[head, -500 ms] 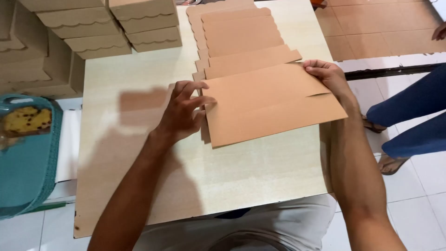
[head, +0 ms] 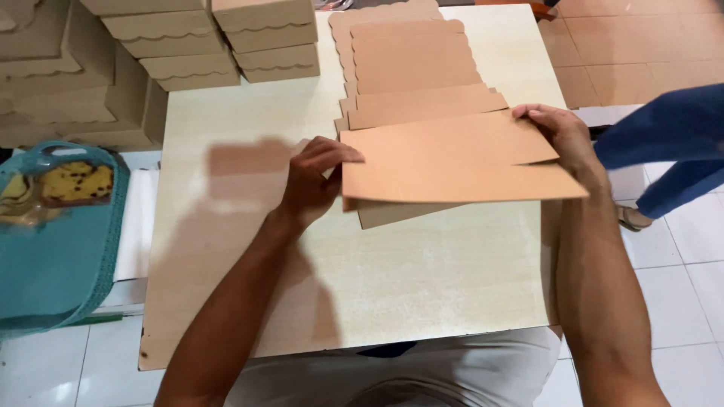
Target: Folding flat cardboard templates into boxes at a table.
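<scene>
While the pale wooden square table fills the lower middle of the frame, the left hand is just left of centre, pinching with thumb and fingers the left edge of the flat brown cardboard box blank. The right hand, right of centre, pinches the right edge of the same blank, so the sheet is held between both hands, low over the table. Under it and further up lies the stack of flat brown cardboard blanks with wavy edges, reaching the top middle. At the upper left stand the piles of folded brown cardboard boxes. At the left edge is a teal plastic basket. At the right edge, on the white tiled floor, is another person's leg in blue trousers.
</scene>
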